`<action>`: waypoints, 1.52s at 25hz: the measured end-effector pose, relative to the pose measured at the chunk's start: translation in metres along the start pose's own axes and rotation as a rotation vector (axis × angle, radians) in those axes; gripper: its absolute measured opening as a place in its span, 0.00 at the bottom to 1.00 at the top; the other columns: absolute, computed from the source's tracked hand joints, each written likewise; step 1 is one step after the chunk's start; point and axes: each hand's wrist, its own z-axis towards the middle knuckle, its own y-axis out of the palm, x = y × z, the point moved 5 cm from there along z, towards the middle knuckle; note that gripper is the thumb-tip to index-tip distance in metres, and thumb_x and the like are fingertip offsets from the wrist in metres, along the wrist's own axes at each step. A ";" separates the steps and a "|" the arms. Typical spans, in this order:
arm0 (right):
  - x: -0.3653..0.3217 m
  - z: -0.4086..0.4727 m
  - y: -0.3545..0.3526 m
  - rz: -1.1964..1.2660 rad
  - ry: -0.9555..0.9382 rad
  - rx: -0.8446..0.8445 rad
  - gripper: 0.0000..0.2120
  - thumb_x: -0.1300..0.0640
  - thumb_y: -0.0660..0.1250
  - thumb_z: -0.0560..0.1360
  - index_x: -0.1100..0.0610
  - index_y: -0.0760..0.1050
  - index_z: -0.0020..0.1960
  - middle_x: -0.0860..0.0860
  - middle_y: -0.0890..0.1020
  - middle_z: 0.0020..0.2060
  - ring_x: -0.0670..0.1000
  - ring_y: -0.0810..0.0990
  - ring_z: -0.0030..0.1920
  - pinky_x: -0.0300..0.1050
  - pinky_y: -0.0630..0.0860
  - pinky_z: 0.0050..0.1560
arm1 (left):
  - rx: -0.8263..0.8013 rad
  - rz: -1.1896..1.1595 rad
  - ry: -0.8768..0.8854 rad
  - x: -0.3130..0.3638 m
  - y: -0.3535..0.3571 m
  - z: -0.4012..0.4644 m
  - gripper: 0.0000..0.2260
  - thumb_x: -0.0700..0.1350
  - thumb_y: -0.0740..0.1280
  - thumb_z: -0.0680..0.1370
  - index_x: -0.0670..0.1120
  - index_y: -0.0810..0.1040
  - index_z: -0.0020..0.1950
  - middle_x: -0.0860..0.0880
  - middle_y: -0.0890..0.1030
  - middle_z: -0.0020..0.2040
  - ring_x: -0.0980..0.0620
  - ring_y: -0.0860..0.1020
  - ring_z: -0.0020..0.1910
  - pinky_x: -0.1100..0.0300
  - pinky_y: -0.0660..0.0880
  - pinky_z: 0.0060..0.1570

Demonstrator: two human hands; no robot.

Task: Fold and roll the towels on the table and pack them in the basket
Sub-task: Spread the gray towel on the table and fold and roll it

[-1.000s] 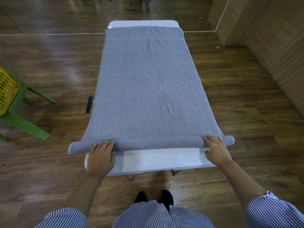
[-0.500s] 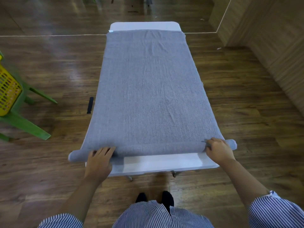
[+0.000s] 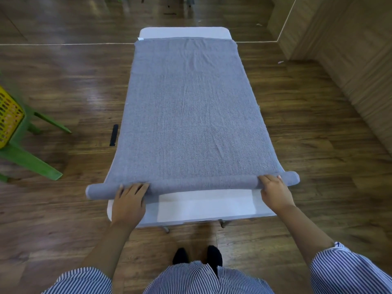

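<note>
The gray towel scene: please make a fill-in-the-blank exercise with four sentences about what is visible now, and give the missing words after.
1. The gray towel lies on a table whose color is ____.
2. The towel's rolled end is the one ____ to the person.
3. The number of hands touching the roll, left hand and right hand, is ____.
4. The yellow basket sits on a chair whose color is ____.

Missing words: white; nearest; two; green

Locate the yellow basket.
The yellow basket sits at the far left edge of the head view, on a green chair, left of the table.
</note>
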 end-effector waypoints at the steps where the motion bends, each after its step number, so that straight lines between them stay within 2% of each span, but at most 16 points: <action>1: 0.000 -0.001 -0.001 -0.004 -0.004 0.025 0.14 0.70 0.63 0.69 0.63 0.78 0.54 0.58 0.81 0.48 0.62 0.77 0.50 0.57 0.65 0.65 | 0.006 0.007 0.009 0.000 -0.002 -0.001 0.20 0.46 0.55 0.72 0.43 0.81 0.56 0.45 0.83 0.49 0.42 0.81 0.48 0.40 0.73 0.56; 4: 0.003 -0.004 0.002 -0.041 -0.029 0.039 0.07 0.64 0.66 0.70 0.61 0.79 0.47 0.56 0.82 0.40 0.60 0.80 0.44 0.53 0.72 0.51 | 0.024 0.019 0.039 0.001 -0.007 -0.007 0.19 0.47 0.55 0.73 0.43 0.82 0.52 0.46 0.84 0.45 0.44 0.82 0.43 0.46 0.76 0.47; 6: 0.004 -0.007 0.003 -0.039 -0.021 0.028 0.06 0.62 0.66 0.71 0.61 0.80 0.46 0.55 0.82 0.39 0.59 0.80 0.44 0.52 0.72 0.49 | 0.038 0.017 0.066 -0.001 -0.006 -0.012 0.19 0.48 0.55 0.72 0.44 0.83 0.52 0.47 0.84 0.44 0.46 0.82 0.41 0.49 0.75 0.43; 8: 0.004 -0.008 0.002 -0.022 -0.045 0.073 0.07 0.64 0.68 0.69 0.61 0.79 0.47 0.56 0.82 0.40 0.59 0.80 0.44 0.54 0.73 0.51 | 0.047 0.004 0.070 -0.003 -0.005 -0.012 0.19 0.47 0.55 0.72 0.45 0.81 0.54 0.48 0.83 0.47 0.46 0.81 0.43 0.48 0.75 0.43; 10: 0.003 -0.007 -0.001 -0.007 -0.077 0.138 0.13 0.69 0.68 0.65 0.63 0.77 0.50 0.58 0.80 0.44 0.61 0.78 0.44 0.59 0.74 0.53 | 0.076 0.012 0.059 -0.005 -0.006 -0.010 0.18 0.46 0.56 0.73 0.44 0.80 0.56 0.46 0.81 0.52 0.45 0.80 0.48 0.46 0.74 0.49; 12: 0.004 -0.006 -0.002 -0.004 -0.071 0.181 0.16 0.73 0.66 0.65 0.63 0.76 0.52 0.58 0.79 0.48 0.62 0.78 0.48 0.63 0.71 0.58 | 0.095 0.015 0.060 -0.004 -0.005 -0.009 0.17 0.43 0.56 0.73 0.42 0.80 0.56 0.43 0.81 0.52 0.42 0.80 0.49 0.45 0.74 0.51; 16: 0.005 -0.007 0.006 0.050 -0.043 0.076 0.17 0.68 0.66 0.70 0.63 0.76 0.59 0.57 0.79 0.54 0.60 0.77 0.56 0.65 0.57 0.68 | 0.041 -0.062 0.026 -0.002 0.002 -0.004 0.17 0.48 0.58 0.74 0.43 0.80 0.57 0.46 0.81 0.53 0.43 0.79 0.52 0.41 0.70 0.61; 19: 0.005 -0.006 0.006 0.058 -0.035 0.000 0.22 0.70 0.66 0.68 0.63 0.74 0.62 0.57 0.78 0.58 0.59 0.74 0.60 0.63 0.56 0.70 | 0.025 -0.079 0.020 -0.003 0.003 -0.002 0.17 0.43 0.63 0.70 0.43 0.80 0.57 0.45 0.82 0.53 0.41 0.79 0.52 0.37 0.70 0.60; 21: 0.006 -0.004 0.004 0.064 -0.016 0.014 0.21 0.71 0.63 0.69 0.63 0.75 0.61 0.58 0.79 0.56 0.60 0.75 0.59 0.63 0.58 0.69 | 0.039 -0.060 0.014 -0.003 0.001 0.000 0.17 0.39 0.62 0.70 0.42 0.80 0.56 0.43 0.82 0.51 0.40 0.81 0.49 0.38 0.73 0.57; 24: 0.005 -0.003 0.001 0.030 -0.009 0.047 0.15 0.69 0.64 0.70 0.62 0.78 0.55 0.58 0.81 0.49 0.61 0.78 0.52 0.62 0.63 0.65 | 0.054 -0.013 0.027 -0.001 -0.002 -0.003 0.18 0.40 0.57 0.70 0.42 0.81 0.54 0.44 0.83 0.47 0.42 0.82 0.45 0.43 0.76 0.50; 28: 0.004 -0.005 -0.004 -0.003 -0.042 0.081 0.06 0.66 0.67 0.69 0.62 0.79 0.46 0.57 0.81 0.38 0.62 0.79 0.42 0.57 0.73 0.51 | 0.086 0.015 0.100 -0.002 -0.005 -0.009 0.21 0.44 0.53 0.68 0.43 0.82 0.52 0.46 0.84 0.44 0.44 0.82 0.42 0.48 0.77 0.42; 31: 0.003 -0.001 -0.006 -0.038 -0.057 0.130 0.10 0.68 0.68 0.66 0.62 0.78 0.46 0.57 0.80 0.40 0.62 0.78 0.42 0.59 0.74 0.50 | 0.123 0.028 0.074 -0.003 -0.008 -0.006 0.19 0.42 0.55 0.70 0.43 0.80 0.55 0.46 0.82 0.49 0.44 0.81 0.46 0.44 0.75 0.47; 34: 0.002 0.002 -0.001 -0.016 -0.057 0.181 0.14 0.72 0.64 0.66 0.64 0.77 0.50 0.60 0.79 0.45 0.63 0.78 0.46 0.62 0.73 0.52 | 0.154 0.032 0.037 -0.003 -0.006 -0.004 0.16 0.37 0.60 0.70 0.43 0.77 0.56 0.44 0.80 0.53 0.42 0.79 0.51 0.44 0.73 0.52; 36: 0.003 -0.002 0.007 0.017 -0.046 0.137 0.15 0.71 0.63 0.68 0.65 0.78 0.54 0.60 0.79 0.49 0.63 0.77 0.51 0.67 0.66 0.61 | 0.124 -0.004 0.031 -0.001 0.001 -0.005 0.16 0.38 0.61 0.70 0.43 0.79 0.56 0.45 0.81 0.53 0.42 0.80 0.52 0.41 0.73 0.56; 38: 0.005 -0.007 0.012 0.029 -0.050 0.055 0.20 0.71 0.65 0.67 0.65 0.75 0.59 0.59 0.78 0.54 0.62 0.74 0.59 0.67 0.57 0.67 | 0.083 -0.026 0.015 -0.001 0.005 -0.005 0.17 0.41 0.64 0.69 0.43 0.79 0.57 0.46 0.81 0.54 0.43 0.78 0.55 0.38 0.68 0.61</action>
